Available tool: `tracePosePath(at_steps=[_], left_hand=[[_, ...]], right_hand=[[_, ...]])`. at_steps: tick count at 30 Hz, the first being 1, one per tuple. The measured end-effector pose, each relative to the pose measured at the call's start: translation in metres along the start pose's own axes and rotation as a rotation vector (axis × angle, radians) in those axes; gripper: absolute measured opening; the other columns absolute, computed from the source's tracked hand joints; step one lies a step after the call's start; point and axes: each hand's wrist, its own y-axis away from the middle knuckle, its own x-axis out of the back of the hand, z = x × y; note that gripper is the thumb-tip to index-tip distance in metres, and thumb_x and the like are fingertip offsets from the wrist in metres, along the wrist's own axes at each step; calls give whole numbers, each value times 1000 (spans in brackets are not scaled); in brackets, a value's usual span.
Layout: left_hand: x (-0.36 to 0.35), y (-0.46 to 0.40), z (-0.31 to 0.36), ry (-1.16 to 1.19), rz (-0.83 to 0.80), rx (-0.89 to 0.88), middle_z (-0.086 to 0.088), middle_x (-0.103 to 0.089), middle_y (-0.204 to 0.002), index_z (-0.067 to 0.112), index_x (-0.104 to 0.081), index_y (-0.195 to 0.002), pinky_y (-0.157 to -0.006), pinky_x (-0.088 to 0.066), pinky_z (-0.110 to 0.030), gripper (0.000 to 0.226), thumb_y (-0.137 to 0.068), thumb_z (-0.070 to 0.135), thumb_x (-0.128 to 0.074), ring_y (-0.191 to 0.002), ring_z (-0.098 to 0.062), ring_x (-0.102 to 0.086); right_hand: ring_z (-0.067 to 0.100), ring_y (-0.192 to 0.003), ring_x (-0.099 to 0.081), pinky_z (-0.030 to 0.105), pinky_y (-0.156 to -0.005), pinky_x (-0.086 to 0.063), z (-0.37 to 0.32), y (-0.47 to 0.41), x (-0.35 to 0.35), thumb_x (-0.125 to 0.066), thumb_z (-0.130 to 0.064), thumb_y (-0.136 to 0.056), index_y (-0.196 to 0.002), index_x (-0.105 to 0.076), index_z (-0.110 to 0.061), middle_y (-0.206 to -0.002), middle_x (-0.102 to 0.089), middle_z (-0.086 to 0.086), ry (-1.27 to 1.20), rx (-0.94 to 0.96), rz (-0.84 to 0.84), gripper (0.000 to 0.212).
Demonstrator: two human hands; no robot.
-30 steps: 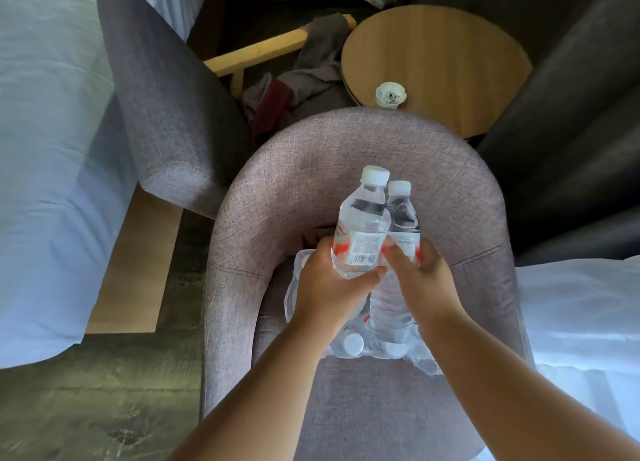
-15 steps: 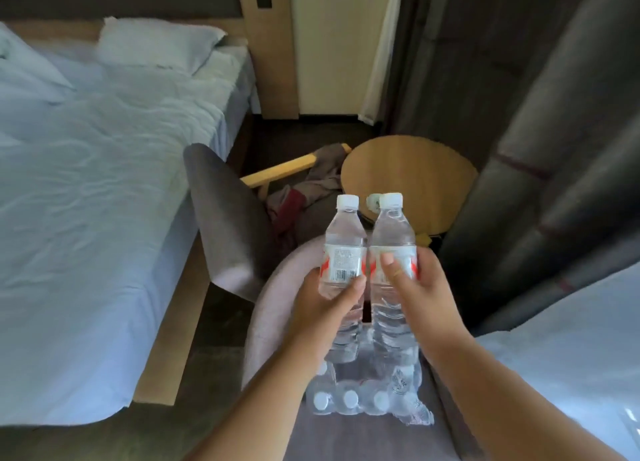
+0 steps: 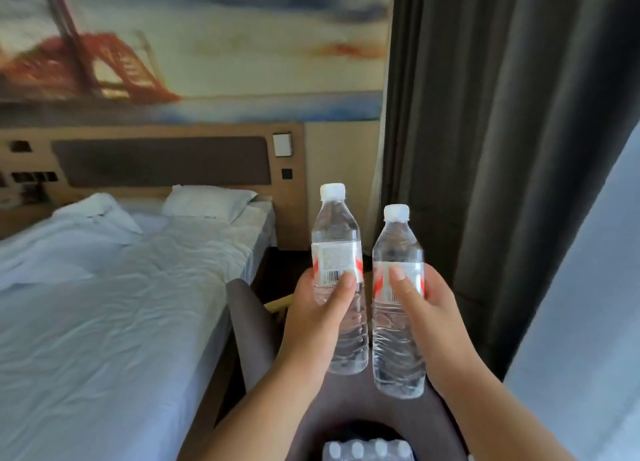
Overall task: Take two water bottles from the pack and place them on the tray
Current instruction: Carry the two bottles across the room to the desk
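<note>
I hold two clear water bottles with white caps and red-and-white labels upright in front of me. My left hand (image 3: 320, 317) grips the left bottle (image 3: 336, 239) around its label. My right hand (image 3: 427, 317) grips the right bottle (image 3: 396, 343), which sits slightly lower. The two bottles are side by side with a small gap between them. The plastic-wrapped pack of bottles (image 3: 369, 450) shows only its white caps at the bottom edge, on the seat of a grey armchair (image 3: 346, 405). No tray is in view.
A bed with white sheets (image 3: 114, 315) and pillows fills the left. A second grey chair back (image 3: 249, 325) stands between bed and armchair. Dark curtains (image 3: 502, 149) hang on the right, with a pale surface (image 3: 588, 322) at far right. A wooden headboard and a painted wall lie behind.
Both hands have lifted the two bottles higher, clear of the pack. The view has tilted up, so the round table and floor have left the frame and the wall painting has appeared.
</note>
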Motion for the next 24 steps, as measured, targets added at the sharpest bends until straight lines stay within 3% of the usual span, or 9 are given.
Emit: tracePosePath(at_steps=[5, 10, 12, 15, 19, 21, 24], left_hand=[[4, 14, 18, 4, -12, -13, -3, -80, -119, 24, -66, -130, -99, -59, -45, 61, -81, 59, -71, -111, -20, -78], [7, 17, 22, 18, -52, -8, -1, -81, -116, 23, -67, -129, -84, -61, -24, 51, -85, 51, -71, -108, -16, -79], [8, 19, 23, 14, -65, -7, -1, -81, -114, 24, -69, -126, -80, -62, -21, 54, -81, 54, -73, -105, -15, -79], [9, 25, 26, 5, -73, -12, 1, -81, -115, 24, -69, -125, -85, -62, -24, 59, -77, 59, -73, -107, -14, -79], [15, 39, 38, 8, -16, -29, 20, -80, -110, 19, -68, -128, -84, -62, -21, 47, -90, 47, -73, -106, -6, -78], [23, 50, 42, 16, 26, -30, 10, -81, -115, 21, -68, -126, -85, -62, -22, 40, -90, 39, -70, -109, -11, -78], [42, 70, 51, -30, 149, -61, 3, -78, -124, 30, -71, -124, -87, -61, -21, 35, -92, 44, -75, -112, -10, -76]], right_hand=[[21, -89, -79, 48, -85, -65, -28, 11, -1, -68, -55, -91, -115, -68, -21, -97, -77, 3, 39, 87, -20, 41], [21, -87, -79, 39, -79, -64, -41, 14, -4, -68, -56, -86, -113, -69, -21, -93, -78, 1, 18, 120, -26, 43], [22, -89, -80, 43, -81, -65, -40, 17, -5, -67, -52, -87, -112, -69, -20, -96, -79, 4, 10, 117, -40, 40], [25, -96, -81, 52, -89, -64, -40, 21, -10, -68, -48, -90, -119, -67, -19, -106, -80, 8, -3, 96, -77, 40], [26, -98, -80, 55, -90, -63, -43, 23, -22, -70, -51, -89, -124, -65, -19, -111, -79, 8, -38, 101, -121, 47], [27, -100, -80, 56, -90, -63, -44, 24, -33, -71, -54, -91, -124, -65, -19, -112, -79, 8, -63, 111, -175, 49], [27, -102, -79, 56, -90, -62, -47, 29, -54, -69, -49, -93, -122, -67, -21, -113, -79, 8, -97, 119, -270, 41]])
